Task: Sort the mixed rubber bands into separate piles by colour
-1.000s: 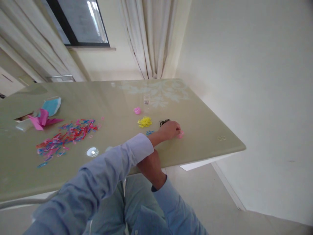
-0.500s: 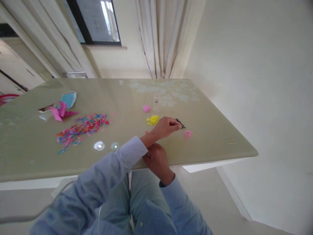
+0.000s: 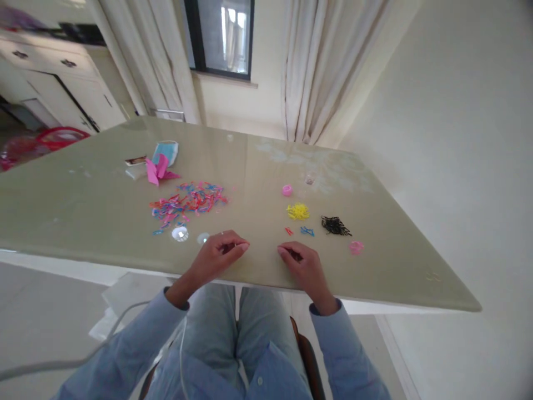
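Observation:
Over the table's front part, my left hand is closed, its thumb and forefinger tips together. It is nearest a mixed heap of red, pink and blue small rubber bands. My right hand, also closed in a pinch, is apart from it to the right. Anything between the fingertips of either hand is too small to make out. Beyond my right hand lie a few red bands, a small blue group, a yellow pile, a black pile and a pink cluster.
A pink roll-like item and a small clear item sit farther back on the table. At the left lie a pink folded paper and a blue face mask. A wall rises along the right.
My left hand has left the black pile and come back to the left. My arms, crossed before, are now apart. The view has turned left, and the black pile shows fully.

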The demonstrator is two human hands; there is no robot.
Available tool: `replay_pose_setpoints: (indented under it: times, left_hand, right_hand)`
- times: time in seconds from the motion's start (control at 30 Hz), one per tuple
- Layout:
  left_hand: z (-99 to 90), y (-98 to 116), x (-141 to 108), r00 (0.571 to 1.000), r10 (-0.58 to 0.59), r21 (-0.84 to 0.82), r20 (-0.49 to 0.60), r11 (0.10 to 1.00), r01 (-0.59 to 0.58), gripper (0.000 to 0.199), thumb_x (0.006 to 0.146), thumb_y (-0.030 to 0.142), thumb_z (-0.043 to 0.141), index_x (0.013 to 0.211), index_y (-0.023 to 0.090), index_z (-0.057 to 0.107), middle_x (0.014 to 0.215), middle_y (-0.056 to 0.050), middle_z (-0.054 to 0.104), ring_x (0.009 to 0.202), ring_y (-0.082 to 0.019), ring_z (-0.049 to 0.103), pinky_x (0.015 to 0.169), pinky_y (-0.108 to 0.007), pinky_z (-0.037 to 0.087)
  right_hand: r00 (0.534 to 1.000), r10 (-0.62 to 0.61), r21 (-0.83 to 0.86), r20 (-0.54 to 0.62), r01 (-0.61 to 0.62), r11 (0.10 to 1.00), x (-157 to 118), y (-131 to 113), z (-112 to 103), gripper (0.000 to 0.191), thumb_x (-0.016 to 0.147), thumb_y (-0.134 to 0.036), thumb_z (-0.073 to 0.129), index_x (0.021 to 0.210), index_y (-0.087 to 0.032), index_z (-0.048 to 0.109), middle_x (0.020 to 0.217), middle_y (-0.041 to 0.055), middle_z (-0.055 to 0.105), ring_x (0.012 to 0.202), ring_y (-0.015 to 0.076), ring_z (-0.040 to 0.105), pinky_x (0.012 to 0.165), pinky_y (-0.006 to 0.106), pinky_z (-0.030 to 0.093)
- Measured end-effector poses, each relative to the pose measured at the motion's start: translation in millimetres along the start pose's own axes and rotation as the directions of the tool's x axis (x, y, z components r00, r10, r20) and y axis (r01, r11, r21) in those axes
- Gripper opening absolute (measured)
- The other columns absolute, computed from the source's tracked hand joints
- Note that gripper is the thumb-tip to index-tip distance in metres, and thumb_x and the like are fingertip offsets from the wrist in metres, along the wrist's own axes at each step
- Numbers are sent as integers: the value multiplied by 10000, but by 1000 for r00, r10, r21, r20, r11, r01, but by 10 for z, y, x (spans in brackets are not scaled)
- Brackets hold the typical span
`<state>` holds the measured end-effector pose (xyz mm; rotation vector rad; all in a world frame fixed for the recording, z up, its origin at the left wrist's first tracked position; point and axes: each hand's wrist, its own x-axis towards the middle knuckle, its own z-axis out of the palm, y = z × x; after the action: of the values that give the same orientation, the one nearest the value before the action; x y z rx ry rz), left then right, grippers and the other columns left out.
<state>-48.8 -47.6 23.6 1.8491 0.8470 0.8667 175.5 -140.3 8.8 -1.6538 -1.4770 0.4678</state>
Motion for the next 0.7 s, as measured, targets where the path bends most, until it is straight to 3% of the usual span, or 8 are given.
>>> replay_pose_setpoints:
  times: [0.13, 0.23, 0.33, 0.47, 0.6, 0.7]
  left_hand:
    - [-281, -195, -170, 997, 71, 87, 22, 994, -73, 187, 850, 324, 642, 788, 181, 746, 739, -49, 660, 683, -146, 558, 636, -243, 402]
    - [-376, -238, -190, 988, 118, 138, 104, 982, -132, 179, 872, 300, 611, 854, 186, 748, 802, -55, 659, 713, -146, 574, 675, -246, 415]
    - [-395, -259, -188, 984, 136, 118, 112, 982, -149, 193, 893, 293, 584, 877, 190, 746, 807, -54, 654, 717, -146, 576, 675, -246, 413]
    - [-362, -290, -206, 988, 150, 65, 22, 986, -152, 183, 889, 276, 581, 865, 190, 740, 799, -53, 658, 740, -158, 588, 686, -254, 421]
    - [-346, -291, -219, 989, 146, 61, -23, 988, -145, 166, 877, 247, 582, 851, 195, 738, 800, -52, 670, 746, -167, 588, 705, -268, 428]
    - [-355, -282, -214, 991, 134, 66, -20, 989, -132, 176, 880, 247, 574, 826, 195, 734, 792, -47, 668, 739, -165, 582, 696, -263, 421]
  right_hand:
    - [997, 31, 102, 77, -39, 994, 235, -217, 48, 251, 868, -379, 597, 827, -173, 734, 716, 32, 706, 609, 146, 595, 567, 250, 453]
    - [987, -46, 58, 152, 38, 998, 507, -461, 185, 238, 858, -363, 612, 912, -166, 735, 716, 21, 688, 601, 130, 575, 565, 237, 440]
    - [956, -136, -41, 259, 152, 988, 854, -656, 421, 242, 853, -319, 621, 1005, -160, 724, 727, 7, 679, 599, 114, 563, 594, 229, 439]
    - [890, -187, -211, 415, 294, 932, 1288, -740, 831, 234, 805, -213, 654, 1021, -155, 722, 816, 21, 697, 658, 118, 578, 659, 233, 445]
    - [843, -217, -289, 492, 393, 873, 1519, -734, 1178, 161, 795, -157, 620, 915, -168, 727, 846, 38, 694, 763, 151, 587, 747, 257, 437]
    - [846, -221, -283, 485, 391, 876, 1584, -720, 1315, 145, 806, -125, 557, 787, -171, 694, 824, 48, 675, 818, 169, 577, 780, 270, 421]
